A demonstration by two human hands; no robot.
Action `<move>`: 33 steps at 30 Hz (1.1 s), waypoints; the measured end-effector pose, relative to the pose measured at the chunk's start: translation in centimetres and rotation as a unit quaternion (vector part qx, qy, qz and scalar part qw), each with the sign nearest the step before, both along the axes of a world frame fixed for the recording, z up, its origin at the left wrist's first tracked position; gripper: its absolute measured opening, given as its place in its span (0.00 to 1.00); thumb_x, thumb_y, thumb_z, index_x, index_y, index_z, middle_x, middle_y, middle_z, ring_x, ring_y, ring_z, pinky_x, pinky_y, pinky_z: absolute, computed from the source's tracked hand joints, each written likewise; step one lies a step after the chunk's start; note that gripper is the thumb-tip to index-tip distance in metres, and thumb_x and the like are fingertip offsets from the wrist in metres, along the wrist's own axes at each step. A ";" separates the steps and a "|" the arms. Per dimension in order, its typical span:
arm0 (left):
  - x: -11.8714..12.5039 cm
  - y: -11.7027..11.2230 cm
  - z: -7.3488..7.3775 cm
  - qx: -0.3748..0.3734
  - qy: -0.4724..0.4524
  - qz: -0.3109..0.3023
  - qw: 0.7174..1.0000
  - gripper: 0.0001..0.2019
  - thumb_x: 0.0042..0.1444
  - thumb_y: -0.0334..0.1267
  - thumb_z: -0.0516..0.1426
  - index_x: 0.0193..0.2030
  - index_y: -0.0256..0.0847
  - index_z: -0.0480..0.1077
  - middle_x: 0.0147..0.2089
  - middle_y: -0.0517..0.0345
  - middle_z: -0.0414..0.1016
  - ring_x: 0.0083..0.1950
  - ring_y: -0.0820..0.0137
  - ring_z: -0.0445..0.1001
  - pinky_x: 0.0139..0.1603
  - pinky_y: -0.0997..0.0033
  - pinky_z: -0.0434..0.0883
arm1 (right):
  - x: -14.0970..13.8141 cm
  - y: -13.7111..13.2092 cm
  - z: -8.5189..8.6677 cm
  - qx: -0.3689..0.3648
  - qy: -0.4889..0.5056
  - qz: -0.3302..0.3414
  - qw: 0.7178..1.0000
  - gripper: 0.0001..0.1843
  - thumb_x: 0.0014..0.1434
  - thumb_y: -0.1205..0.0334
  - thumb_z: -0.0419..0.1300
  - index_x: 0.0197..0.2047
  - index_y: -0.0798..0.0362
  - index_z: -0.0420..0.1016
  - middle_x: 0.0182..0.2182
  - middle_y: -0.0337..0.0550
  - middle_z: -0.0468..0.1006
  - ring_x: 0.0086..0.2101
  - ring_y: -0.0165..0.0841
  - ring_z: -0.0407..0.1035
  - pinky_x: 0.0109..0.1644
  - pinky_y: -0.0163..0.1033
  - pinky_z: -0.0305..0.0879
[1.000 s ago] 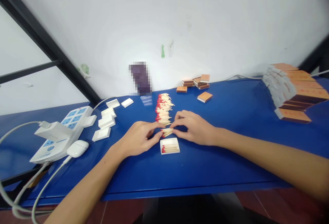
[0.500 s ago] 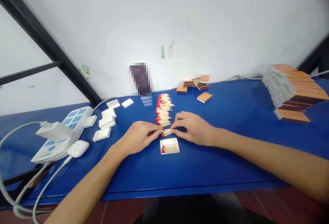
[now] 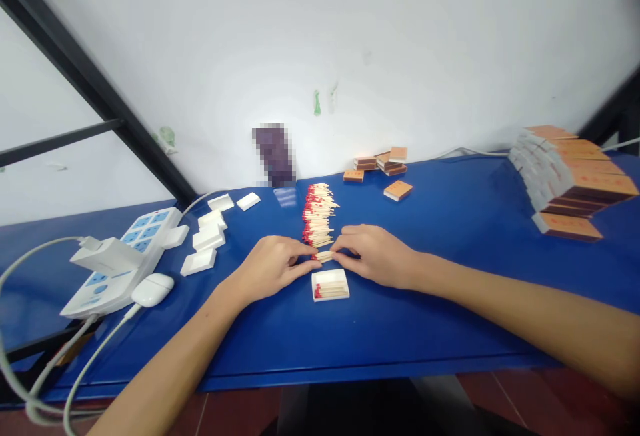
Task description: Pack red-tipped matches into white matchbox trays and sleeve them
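Between my two hands is a small bundle of matches [image 3: 325, 257], red heads to the left. My left hand [image 3: 273, 265] pinches the head end with thumb and fingers. At the bare wooden end, my right hand [image 3: 374, 255] has its thumb and fingertips closed on the same bundle. Directly below lies a white matchbox tray [image 3: 331, 274], with a few matches [image 3: 331, 289] along its near side. Just beyond my fingers stretches a long heap of matches [image 3: 319, 213], their red heads also pointing left.
Several white trays [image 3: 207, 237] lie on the left beside a power strip [image 3: 125, 256] with cables. Orange matchboxes [image 3: 399, 190] sit by the wall, and a large stack of matchboxes [image 3: 580, 176] stands at right. A pixelated dark phone-like slab [image 3: 275, 155] leans against the wall.
My fingers have closed in around the bundle, and my right hand has dropped slightly toward me. The tray and the heap have stayed in place.
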State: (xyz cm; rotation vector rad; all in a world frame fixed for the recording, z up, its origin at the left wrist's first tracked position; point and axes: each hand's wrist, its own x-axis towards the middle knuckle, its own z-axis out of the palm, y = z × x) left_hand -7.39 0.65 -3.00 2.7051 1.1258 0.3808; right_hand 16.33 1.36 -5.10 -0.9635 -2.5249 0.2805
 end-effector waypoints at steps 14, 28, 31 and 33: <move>0.3 -0.1 -0.3 0.042 0.011 0.004 0.999 0.12 0.66 0.42 0.54 0.45 0.41 0.78 0.24 0.61 0.72 0.26 0.74 0.68 0.32 0.74 0.61 | 0.0 -0.1 0.4 0.022 -0.040 0.002 0.999 0.13 0.68 0.59 0.54 0.41 0.52 0.81 0.32 0.42 0.77 0.33 0.33 0.69 0.38 0.39 0.55; 0.5 -0.2 -0.3 -0.011 0.025 0.037 0.999 0.09 0.65 0.41 0.53 0.45 0.42 0.71 0.23 0.67 0.67 0.24 0.75 0.64 0.29 0.75 0.58 | -0.3 0.1 0.4 -0.010 -0.058 -0.014 0.998 0.12 0.68 0.59 0.53 0.39 0.53 0.75 0.23 0.38 0.74 0.25 0.31 0.64 0.38 0.38 0.53; 0.7 -0.2 0.0 -0.018 0.049 0.047 0.998 0.09 0.66 0.43 0.52 0.45 0.42 0.69 0.23 0.66 0.67 0.24 0.73 0.65 0.28 0.74 0.56 | -0.3 0.1 0.3 -0.014 -0.055 -0.017 0.998 0.13 0.68 0.58 0.52 0.39 0.53 0.75 0.22 0.37 0.74 0.24 0.30 0.63 0.36 0.37 0.52; 0.7 -0.2 0.0 -0.023 0.063 0.043 0.997 0.09 0.67 0.43 0.51 0.45 0.42 0.68 0.24 0.65 0.68 0.25 0.72 0.66 0.28 0.73 0.56 | -0.3 0.2 0.3 -0.016 -0.051 -0.018 0.998 0.13 0.68 0.57 0.52 0.39 0.53 0.75 0.22 0.37 0.74 0.24 0.30 0.62 0.35 0.37 0.51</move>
